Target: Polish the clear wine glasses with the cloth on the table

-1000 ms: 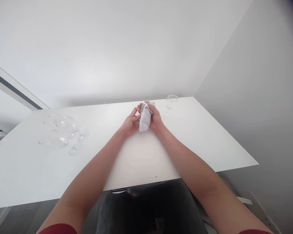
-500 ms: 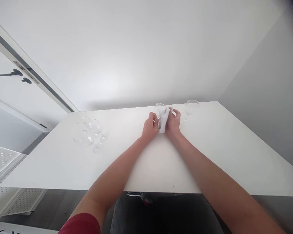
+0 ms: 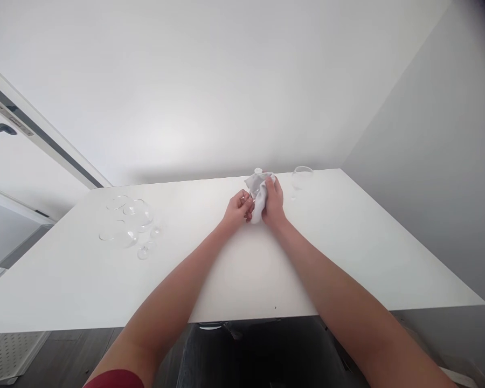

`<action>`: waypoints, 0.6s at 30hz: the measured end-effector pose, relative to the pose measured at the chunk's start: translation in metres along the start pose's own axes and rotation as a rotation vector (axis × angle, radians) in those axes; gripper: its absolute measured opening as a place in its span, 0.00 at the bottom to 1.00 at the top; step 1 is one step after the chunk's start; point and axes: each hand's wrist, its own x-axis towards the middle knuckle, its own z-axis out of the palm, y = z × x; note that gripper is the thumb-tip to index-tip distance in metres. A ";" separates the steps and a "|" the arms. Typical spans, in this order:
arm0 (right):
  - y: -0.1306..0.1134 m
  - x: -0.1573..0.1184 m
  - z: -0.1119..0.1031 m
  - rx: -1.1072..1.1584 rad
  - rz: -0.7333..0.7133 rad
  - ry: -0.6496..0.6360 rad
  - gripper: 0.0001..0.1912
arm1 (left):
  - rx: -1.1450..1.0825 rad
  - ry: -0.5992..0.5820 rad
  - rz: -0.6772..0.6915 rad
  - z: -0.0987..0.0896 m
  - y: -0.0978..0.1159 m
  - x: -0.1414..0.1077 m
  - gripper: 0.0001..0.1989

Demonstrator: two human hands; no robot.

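Note:
At the far middle of the table, my right hand [image 3: 275,200] is closed round a white cloth [image 3: 259,209]. The cloth is bunched over a wine glass, which is now almost wholly hidden by the fabric. My left hand [image 3: 239,208] sits just left of the cloth, its fingertips pinched together where the glass's stem was visible earlier. Another clear wine glass [image 3: 303,171] stands upright to the right of my right hand, near the table's back edge.
Several clear glasses [image 3: 139,214] with stems lie on their sides at the left of the white table [image 3: 234,285]. A wall [image 3: 210,97] rises behind the back edge. A white perforated basket [image 3: 14,353] is below at the left.
My right hand has brought the cloth up over the glass, covering the bowl that showed before. The fingers of my left hand have shifted slightly. The view has turned a little right.

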 end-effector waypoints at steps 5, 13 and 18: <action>0.003 0.003 -0.001 0.088 0.096 -0.047 0.25 | 0.038 -0.035 -0.054 0.003 0.002 -0.003 0.26; 0.006 -0.004 0.008 0.109 -0.005 -0.101 0.27 | 0.102 0.127 0.120 0.002 -0.004 0.000 0.22; 0.011 -0.008 0.014 0.032 0.064 -0.183 0.26 | 0.192 0.240 0.252 0.006 -0.010 0.004 0.15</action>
